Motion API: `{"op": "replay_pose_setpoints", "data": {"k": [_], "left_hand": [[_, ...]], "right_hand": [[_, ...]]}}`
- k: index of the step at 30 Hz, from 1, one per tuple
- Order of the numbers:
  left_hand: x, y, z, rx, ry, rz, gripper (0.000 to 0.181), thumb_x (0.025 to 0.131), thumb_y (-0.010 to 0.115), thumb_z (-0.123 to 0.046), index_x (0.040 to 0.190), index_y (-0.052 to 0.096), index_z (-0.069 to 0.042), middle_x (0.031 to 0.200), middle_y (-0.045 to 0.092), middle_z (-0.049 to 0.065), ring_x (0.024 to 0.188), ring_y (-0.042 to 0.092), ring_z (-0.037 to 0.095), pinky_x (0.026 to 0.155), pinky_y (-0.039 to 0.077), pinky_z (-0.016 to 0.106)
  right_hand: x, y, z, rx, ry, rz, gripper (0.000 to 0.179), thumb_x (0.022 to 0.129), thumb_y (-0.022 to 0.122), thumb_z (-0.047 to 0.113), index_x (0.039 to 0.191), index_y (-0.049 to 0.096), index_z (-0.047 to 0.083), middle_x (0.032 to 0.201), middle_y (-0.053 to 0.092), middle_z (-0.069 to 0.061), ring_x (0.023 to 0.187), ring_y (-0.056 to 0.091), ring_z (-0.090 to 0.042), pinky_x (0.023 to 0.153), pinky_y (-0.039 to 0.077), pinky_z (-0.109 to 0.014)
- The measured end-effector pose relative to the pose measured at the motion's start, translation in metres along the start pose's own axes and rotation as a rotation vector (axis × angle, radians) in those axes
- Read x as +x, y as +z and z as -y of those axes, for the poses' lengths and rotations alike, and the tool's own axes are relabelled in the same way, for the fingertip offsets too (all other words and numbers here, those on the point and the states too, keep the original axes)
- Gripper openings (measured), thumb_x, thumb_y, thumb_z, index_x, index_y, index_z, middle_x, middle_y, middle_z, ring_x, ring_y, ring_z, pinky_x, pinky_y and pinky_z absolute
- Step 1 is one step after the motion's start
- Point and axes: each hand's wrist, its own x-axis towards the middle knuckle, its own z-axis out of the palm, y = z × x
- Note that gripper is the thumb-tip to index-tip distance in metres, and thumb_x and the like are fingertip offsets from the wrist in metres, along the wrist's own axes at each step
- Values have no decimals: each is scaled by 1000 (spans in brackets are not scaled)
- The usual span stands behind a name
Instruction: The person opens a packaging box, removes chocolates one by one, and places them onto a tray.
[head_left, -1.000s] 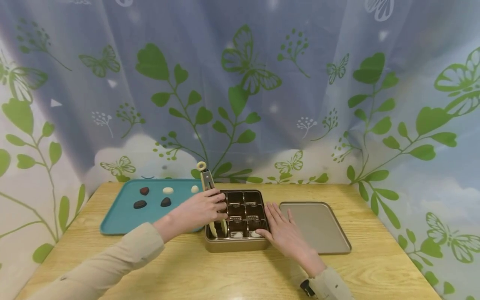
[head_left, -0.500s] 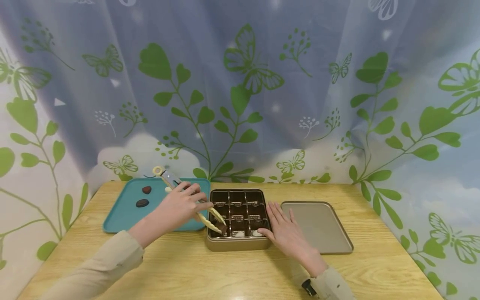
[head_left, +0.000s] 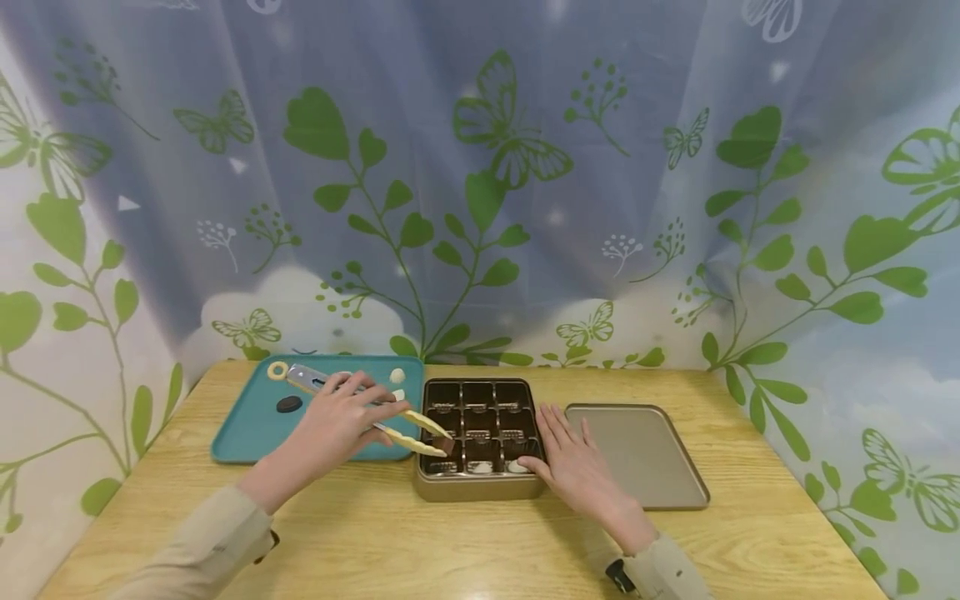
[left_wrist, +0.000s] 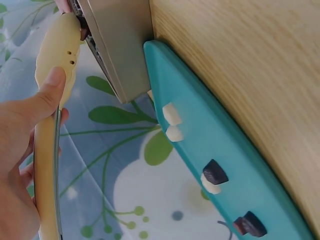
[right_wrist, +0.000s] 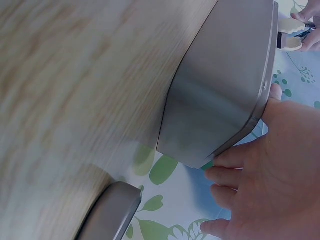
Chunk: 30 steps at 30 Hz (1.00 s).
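Note:
My left hand [head_left: 337, 421] grips cream-tipped tongs [head_left: 303, 377] tilted to the left, thumb on one arm in the left wrist view. Between the tongs' tips, over the front-left compartment of a bronze divided tin [head_left: 480, 490], sits a small dark brown chocolate-looking piece [right_wrist: 280, 40]. White pieces lie in the front-middle and front-right compartments. With fingers straight, my right hand [head_left: 577, 471] rests against the tin's right side, its thumb at the front-right rim. A teal tray [head_left: 240, 442] left of the tin carries white pieces [head_left: 397, 376] and dark ones [head_left: 289, 404]; my left hand hides part of it.
A flat bronze lid [head_left: 637, 450] lies on the wooden table [head_left: 450, 550] to the right of the tin, partly behind my right hand. Behind the table hangs a leaf-and-butterfly curtain [head_left: 480, 250].
My left hand has moved left, swinging the tongs from nearly upright in the tin to a low slant. A dark piece now shows between their tips. My right hand stays in place.

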Motion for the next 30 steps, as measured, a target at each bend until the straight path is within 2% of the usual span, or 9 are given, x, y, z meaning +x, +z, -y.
{"op": "replay_pose_setpoints", "data": {"k": [6, 12, 19, 25, 30], "left_hand": [[-9, -2, 0, -35, -78, 24, 55, 76, 82, -41, 128, 73, -25, 111, 72, -5, 106, 57, 25, 92, 45, 51], [-18, -5, 4, -24, -119, -13, 54, 76, 83, -38, 127, 74, -22, 110, 72, -2, 107, 57, 28, 86, 46, 50], [-31, -12, 14, -15, -173, -36, 55, 75, 85, -35, 127, 73, -20, 112, 71, 1, 103, 57, 28, 88, 44, 52], [-48, -18, 26, 25, -209, -42, 54, 76, 86, -28, 127, 73, -18, 111, 71, 2, 103, 57, 31, 85, 45, 53], [-69, -21, 39, 56, -258, -52, 54, 75, 85, -26, 127, 73, -19, 112, 71, 4, 103, 57, 33, 84, 44, 56]], "right_hand": [[0, 1, -1, -5, 1, 10, 81, 105, 47, 51, 160, 21, -2, 166, 16, -19, 154, 16, -35, 121, 9, -63], [0, 1, -2, -13, 4, 15, 81, 105, 46, 52, 160, 20, -2, 167, 15, -18, 155, 14, -34, 122, 9, -62], [0, 1, -1, -12, -8, -8, 80, 105, 46, 51, 159, 23, -3, 166, 19, -20, 154, 19, -36, 121, 10, -62], [-1, 1, -1, 6, -13, -25, 79, 105, 47, 50, 158, 25, -4, 165, 20, -20, 153, 19, -37, 121, 11, -63], [-1, 2, -1, -6, -16, -24, 79, 105, 47, 51, 159, 24, -3, 165, 19, -20, 153, 20, -36, 121, 12, -63]]}}
